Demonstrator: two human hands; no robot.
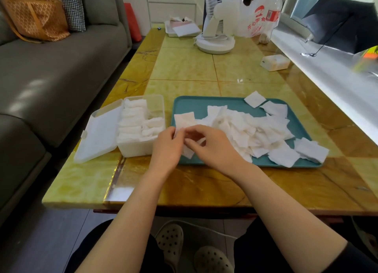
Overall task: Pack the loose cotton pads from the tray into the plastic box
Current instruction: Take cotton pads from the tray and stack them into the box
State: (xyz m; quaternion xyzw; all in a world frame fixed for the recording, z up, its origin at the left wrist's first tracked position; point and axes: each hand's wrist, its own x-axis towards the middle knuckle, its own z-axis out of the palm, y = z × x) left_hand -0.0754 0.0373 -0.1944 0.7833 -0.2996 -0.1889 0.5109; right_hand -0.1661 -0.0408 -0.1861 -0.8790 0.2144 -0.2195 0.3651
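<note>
Starting at the far left, the hinged lid [98, 133] of the plastic box [141, 150] lies thrown open on the table [184, 68], tipped toward the sofa side and clear of the opening. The box stands just beside the tray's left edge, its long axis running away from me. Packed pads [131, 121] sit in rows down its left side and in the near part of its right side. The far right corner looks bare, so I judge that is the gap to fill.

My left grip [166, 148] comes next, fingers curled and pinching a small bundle of cotton pads [189, 152] over the tray's near left corner. My right grip [212, 148] pinches the same bundle from the other side, its fingertips meeting the left's. Both grips are narrow and closed on cotton; how many pads they hold I cannot tell.

Further right, the teal tray [196, 105] carries a heap of loose pads [255, 129] spreading to its right end, with a few lapping over the rim.

What matters for the next move is that the box lies to the left of the bundle and a little farther from me, so my left grip is the nearer one. I judge the bundle should travel left and slightly forward, then go in lined up with the rows already there.
</note>
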